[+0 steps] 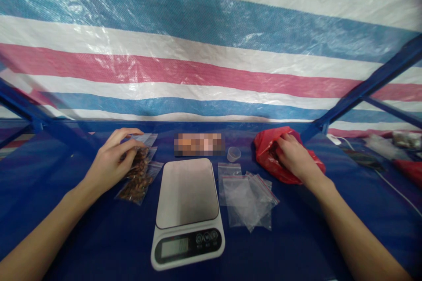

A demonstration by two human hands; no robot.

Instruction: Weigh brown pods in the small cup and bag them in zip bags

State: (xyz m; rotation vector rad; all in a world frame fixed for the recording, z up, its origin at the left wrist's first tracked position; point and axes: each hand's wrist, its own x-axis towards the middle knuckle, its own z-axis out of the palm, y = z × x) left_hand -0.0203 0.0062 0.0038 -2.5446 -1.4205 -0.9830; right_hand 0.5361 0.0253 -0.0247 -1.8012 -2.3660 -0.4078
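Observation:
My left hand (117, 158) is curled with thumb and fingers closed on a small clear zip bag (141, 162) of brown pieces at the left. Just in front of it lies another filled zip bag (133, 189). At the right, my right hand (293, 156) reaches into the mouth of a crumpled red plastic bag (267, 158). Its fingers are bent together, and the tips are hidden inside, so what they hold does not show. Between the hands stands a white kitchen scale (187, 197) with a bare metal plate; its display seems to read zero.
Several flat clear zip bags (247, 197) overlap right of the scale. A small clear plastic cup (234, 154) stands behind them, beside a blurred-out item (199, 145). Blue metal bars (349, 92) flank the blue table, and a striped sheet (198, 35) hangs behind.

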